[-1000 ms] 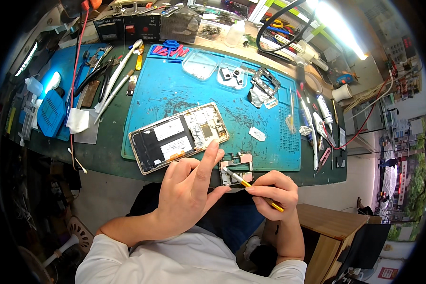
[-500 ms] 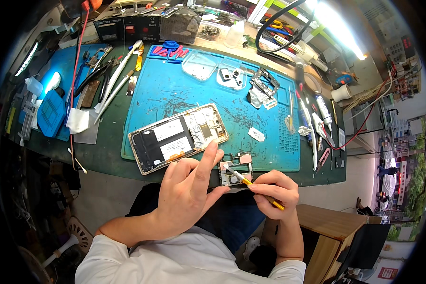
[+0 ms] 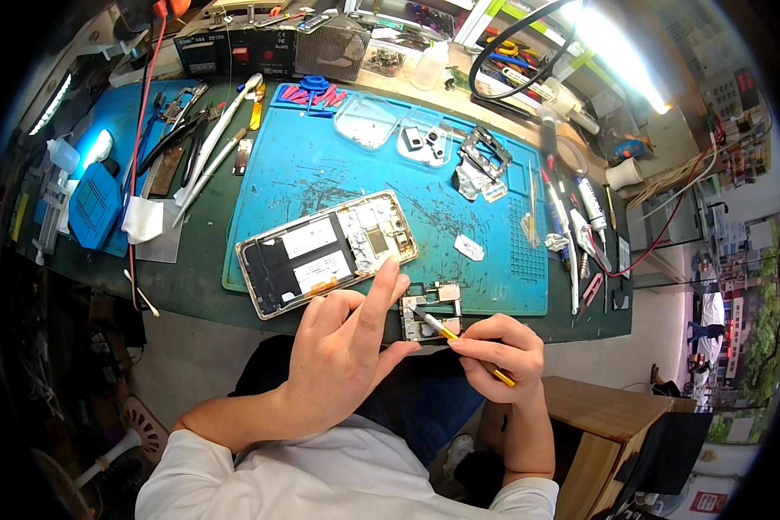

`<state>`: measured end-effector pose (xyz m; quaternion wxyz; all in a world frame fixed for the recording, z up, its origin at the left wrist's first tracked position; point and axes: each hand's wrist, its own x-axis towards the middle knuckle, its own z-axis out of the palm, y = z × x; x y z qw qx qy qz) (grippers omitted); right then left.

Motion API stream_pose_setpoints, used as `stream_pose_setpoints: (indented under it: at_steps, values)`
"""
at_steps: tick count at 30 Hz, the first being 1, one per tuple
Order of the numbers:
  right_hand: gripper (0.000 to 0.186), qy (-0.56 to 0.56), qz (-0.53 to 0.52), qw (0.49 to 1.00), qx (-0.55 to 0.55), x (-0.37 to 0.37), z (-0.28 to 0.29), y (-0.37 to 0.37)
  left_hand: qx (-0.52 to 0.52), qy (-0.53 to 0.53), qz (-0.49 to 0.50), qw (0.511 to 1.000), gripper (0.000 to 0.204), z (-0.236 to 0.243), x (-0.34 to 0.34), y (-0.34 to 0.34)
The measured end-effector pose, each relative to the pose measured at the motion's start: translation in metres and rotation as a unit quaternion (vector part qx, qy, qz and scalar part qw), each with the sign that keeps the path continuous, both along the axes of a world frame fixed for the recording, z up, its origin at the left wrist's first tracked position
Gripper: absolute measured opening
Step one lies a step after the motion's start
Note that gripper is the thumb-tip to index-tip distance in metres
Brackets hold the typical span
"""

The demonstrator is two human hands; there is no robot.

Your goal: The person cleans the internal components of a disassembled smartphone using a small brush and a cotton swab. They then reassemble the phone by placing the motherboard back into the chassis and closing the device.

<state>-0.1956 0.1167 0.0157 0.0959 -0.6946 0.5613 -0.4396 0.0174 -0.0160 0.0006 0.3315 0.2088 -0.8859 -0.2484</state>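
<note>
My left hand (image 3: 338,360) grips the small phone circuit board (image 3: 444,295) at its edges, between thumb and fingers, with the index finger raised. My right hand (image 3: 503,355) holds a thin tool with a gold handle (image 3: 451,334) and a silver front part, whose tip rests on the board's left part. Just left of the board an opened phone (image 3: 299,256) lies tilted on the blue silicone mat (image 3: 312,165), a black section and white labels showing. A small pale piece (image 3: 469,247) lies above the board.
Clear plastic trays (image 3: 364,120), a metal frame part (image 3: 485,152) and blue-and-pink picks (image 3: 306,94) lie at the back. Tools (image 3: 212,147) flank the mat at left, pens and tubes (image 3: 572,230) at right. A wooden cabinet (image 3: 602,399) stands low right; a distant person (image 3: 711,325) shows beyond.
The tool in my right hand has shifted very slightly on the board. My left hand is almost still. The distant person at the far right has moved.
</note>
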Motion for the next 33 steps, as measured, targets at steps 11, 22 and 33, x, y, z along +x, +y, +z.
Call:
stream_pose_setpoints:
  at_steps: [11,22,33]
  values:
    - [0.038,-0.057,-0.046,0.997,-0.028,0.009,0.0,0.014,-0.079,0.012,0.084,0.993,0.11,-0.008,-0.02,0.011]
    - [0.034,-0.109,-0.152,0.979,-0.08,0.034,-0.021,0.051,0.026,0.025,-0.02,0.999,0.115,0.007,-0.01,0.005]
    - [0.032,-0.144,-0.167,0.973,-0.07,0.042,-0.022,0.058,0.056,-0.139,-0.138,0.979,0.104,0.036,-0.027,-0.034]
